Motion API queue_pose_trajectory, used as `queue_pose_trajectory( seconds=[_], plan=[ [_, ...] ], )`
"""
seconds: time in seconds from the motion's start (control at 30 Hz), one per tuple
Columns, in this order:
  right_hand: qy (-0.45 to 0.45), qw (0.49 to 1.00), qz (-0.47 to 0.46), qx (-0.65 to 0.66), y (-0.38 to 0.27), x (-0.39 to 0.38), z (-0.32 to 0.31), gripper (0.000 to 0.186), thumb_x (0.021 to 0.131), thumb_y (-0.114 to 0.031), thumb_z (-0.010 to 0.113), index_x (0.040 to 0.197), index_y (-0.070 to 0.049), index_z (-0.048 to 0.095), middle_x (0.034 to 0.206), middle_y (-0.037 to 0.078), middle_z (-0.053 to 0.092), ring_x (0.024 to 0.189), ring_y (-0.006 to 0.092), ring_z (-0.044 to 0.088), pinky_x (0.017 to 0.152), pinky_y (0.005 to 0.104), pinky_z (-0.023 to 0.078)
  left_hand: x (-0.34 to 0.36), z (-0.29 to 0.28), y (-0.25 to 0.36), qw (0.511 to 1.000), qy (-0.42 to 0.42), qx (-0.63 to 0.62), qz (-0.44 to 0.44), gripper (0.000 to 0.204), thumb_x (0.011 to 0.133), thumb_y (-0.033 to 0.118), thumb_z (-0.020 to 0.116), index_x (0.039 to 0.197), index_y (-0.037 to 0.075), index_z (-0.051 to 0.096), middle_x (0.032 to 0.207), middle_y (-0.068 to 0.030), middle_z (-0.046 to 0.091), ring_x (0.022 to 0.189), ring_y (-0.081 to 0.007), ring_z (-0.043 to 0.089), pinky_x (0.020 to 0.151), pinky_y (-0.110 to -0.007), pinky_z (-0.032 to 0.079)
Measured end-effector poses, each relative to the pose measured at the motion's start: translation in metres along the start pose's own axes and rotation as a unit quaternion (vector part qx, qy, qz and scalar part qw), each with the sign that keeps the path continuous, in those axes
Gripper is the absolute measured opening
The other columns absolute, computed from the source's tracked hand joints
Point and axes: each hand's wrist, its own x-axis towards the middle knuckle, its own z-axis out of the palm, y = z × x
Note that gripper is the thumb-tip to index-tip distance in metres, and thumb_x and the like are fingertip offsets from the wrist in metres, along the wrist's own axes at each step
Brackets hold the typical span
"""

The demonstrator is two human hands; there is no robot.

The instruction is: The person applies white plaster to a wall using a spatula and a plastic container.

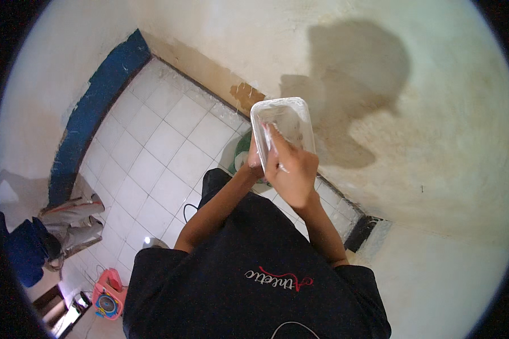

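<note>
A clear rectangular plastic tub (pixel 298 106), smeared with white paste, is held up in front of my chest, close to the wall. My left hand (pixel 254 157) is closed around the tub's left side, its fingers partly hidden behind the tub. Reaching over the near end, my right hand (pixel 296 172) has its index finger stretched down into the tub and its other fingers curled. White paste coats those fingertips. Whether the curled fingers pinch anything cannot be made out.
Cream wall (pixel 435 124) rises close ahead and to the right, carrying a shadow. Below the tub, a green container (pixel 244 148) stands on the white tiled floor (pixel 169 150). A blue-painted wall strip (pixel 104 85) runs along the left. A pink object (pixel 108 294) lies lower left.
</note>
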Motion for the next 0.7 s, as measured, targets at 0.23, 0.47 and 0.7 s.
queue_pose_trajectory(
  seconds=[0.23,0.47,0.7],
  plan=[
    [0.074,0.994,0.067,0.033,0.024,0.023,-0.025,0.047,0.076,0.007,0.056,0.121,-0.007,0.062,0.098,0.024,0.067,0.083,0.0388,0.067,0.071,0.0438,0.053,0.031,0.011,0.001,0.986,0.059,-0.105,-0.117,0.052,0.098,0.036,0.049,0.141,0.008,0.039,0.13,-0.0123,0.055,0.117,-0.026,0.057,0.099,-0.044,0.049],
    [0.023,0.996,0.055,0.071,0.028,0.044,-0.012,0.041,0.077,0.006,0.056,0.117,0.0,0.063,0.096,0.026,0.066,0.083,0.0405,0.067,0.07,0.0402,0.053,0.049,-0.035,-0.011,0.981,0.026,-0.083,-0.171,0.059,0.096,0.045,0.051,0.14,0.009,0.04,0.132,-0.0116,0.054,0.119,-0.0262,0.055,0.1,-0.043,0.049],
    [0.092,0.983,0.09,0.128,0.022,0.068,0.0,0.034,0.081,0.004,0.055,0.112,0.001,0.065,0.081,0.029,0.063,0.069,0.039,0.066,0.061,0.0358,0.05,0.075,0.016,0.037,0.973,0.072,0.046,-0.215,0.062,0.097,0.048,0.048,0.142,0.008,0.039,0.134,-0.014,0.052,0.122,-0.0274,0.053,0.102,-0.044,0.048]
  ],
)
